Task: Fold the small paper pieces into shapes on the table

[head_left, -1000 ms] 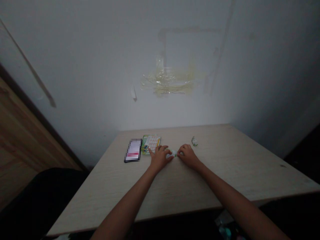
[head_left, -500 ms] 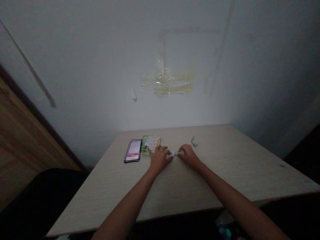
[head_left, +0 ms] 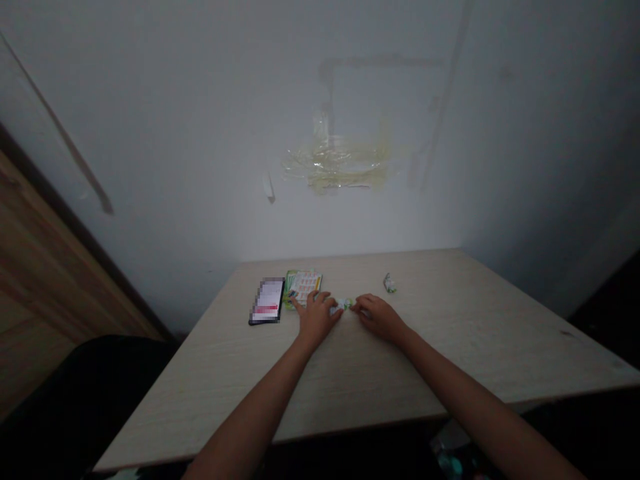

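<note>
A small white-and-green piece (head_left: 345, 304), seemingly folded paper or a wrapper, lies low over the table between my two hands. My left hand (head_left: 316, 320) pinches its left end between thumb and a finger, while the other fingers spread over the lower edge of a printed green-and-white sheet or booklet (head_left: 305, 283). At the right end, the fingertips of my right hand (head_left: 379, 317) are closed in a pinch. Further back on the right lies a crumpled white-and-green piece (head_left: 389, 283), apart from both hands.
A phone (head_left: 267, 301) with a lit, blurred-out screen lies left of the printed sheets. The pale wooden table (head_left: 350, 373) meets a grey wall (head_left: 200, 133) carrying peeling clear tape (head_left: 345, 163). A dark chair-like shape (head_left: 95, 373) stands at the left.
My right hand has shifted slightly, and its fingers have curled in closer together at the piece's right end. The left hand keeps its pinch, nearly unmoved.
</note>
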`<state>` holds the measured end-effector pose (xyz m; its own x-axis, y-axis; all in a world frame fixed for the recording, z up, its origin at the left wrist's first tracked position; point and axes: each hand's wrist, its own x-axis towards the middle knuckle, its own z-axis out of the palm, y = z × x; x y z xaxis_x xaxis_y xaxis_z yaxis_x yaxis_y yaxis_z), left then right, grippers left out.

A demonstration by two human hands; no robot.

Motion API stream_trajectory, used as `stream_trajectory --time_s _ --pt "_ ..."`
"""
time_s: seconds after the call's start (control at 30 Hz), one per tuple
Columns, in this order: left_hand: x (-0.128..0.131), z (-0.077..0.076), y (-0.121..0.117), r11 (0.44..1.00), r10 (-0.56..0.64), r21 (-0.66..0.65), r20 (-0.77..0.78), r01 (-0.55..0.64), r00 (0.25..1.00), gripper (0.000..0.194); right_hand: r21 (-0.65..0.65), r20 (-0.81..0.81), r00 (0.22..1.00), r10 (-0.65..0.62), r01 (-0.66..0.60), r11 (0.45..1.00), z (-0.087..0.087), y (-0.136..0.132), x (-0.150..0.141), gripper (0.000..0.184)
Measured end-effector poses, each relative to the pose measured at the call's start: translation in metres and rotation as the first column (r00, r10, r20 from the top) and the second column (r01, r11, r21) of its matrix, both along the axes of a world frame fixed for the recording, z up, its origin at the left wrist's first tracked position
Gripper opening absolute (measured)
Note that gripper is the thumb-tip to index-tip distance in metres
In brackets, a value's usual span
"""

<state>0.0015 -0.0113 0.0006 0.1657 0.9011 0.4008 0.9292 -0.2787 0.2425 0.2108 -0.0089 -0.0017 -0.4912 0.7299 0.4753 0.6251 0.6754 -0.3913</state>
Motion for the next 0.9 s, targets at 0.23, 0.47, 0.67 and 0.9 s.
stream_trajectory --time_s 0.23,0.47,0.67,0.9 --pt "-0.0008 -0.0003 0.0014 1.0 -0.006 -0.03 0.012 0.007 1.0 0.02 0.036 0.086 0.996 -0.033 0.03 0.999 -0.0008 0.0001 -0.0024 0.022" --pt "-0.0016 -0.0011 0.0036 0.998 -0.025 -0.051 0.008 0.025 1.0 0.019 -0.025 0.09 0.996 -0.012 0.014 1.0 0.005 -0.0032 -0.0047 0.028" --pt "-0.001 -0.0003 0.0034 0.998 -0.014 -0.064 -0.007 0.014 1.0 0.02 -0.027 0.088 0.996 0.029 -0.027 0.999 0.0068 -0.0044 -0.0079 0.031" --pt "-0.0018 -0.0001 0.0027 0.998 -0.017 -0.063 0.019 0.018 1.0 0.021 -0.032 0.106 0.993 0.045 -0.042 0.999 0.0085 -0.0048 -0.0082 0.033"
